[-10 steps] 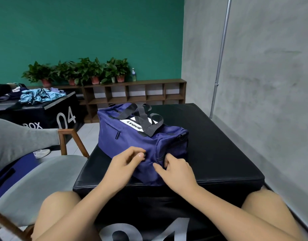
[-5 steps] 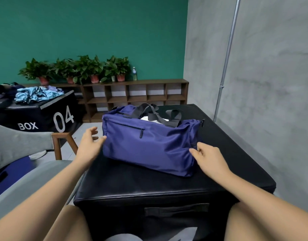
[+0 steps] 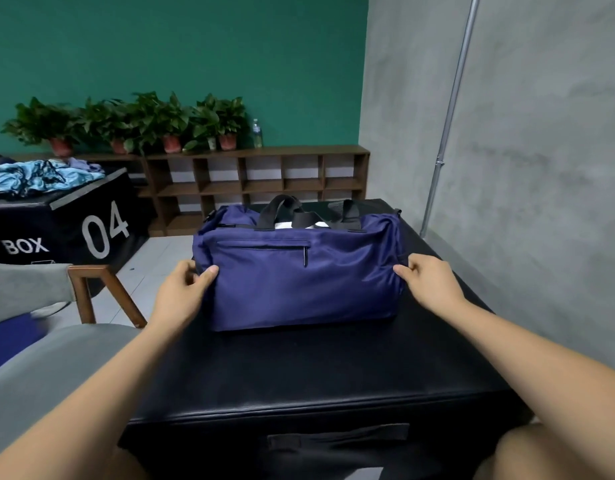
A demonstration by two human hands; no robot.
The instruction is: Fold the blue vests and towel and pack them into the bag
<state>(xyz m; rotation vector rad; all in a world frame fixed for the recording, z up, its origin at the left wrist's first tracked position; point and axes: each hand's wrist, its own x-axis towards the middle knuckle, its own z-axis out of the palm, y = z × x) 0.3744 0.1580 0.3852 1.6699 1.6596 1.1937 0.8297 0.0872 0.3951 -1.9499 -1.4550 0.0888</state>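
Head: hands [image 3: 181, 296] [image 3: 434, 285] grip bag [image 3: 299, 282] ends; bag mid-box [image 3: 316, 368].

Two bare forearms stretched forward and apart, left hand [image 3: 185, 293] clasping the left end of the bag [image 3: 299, 282], thumb laid across its front, right hand [image 3: 431, 283] clasping the right end, thumb pointing inward
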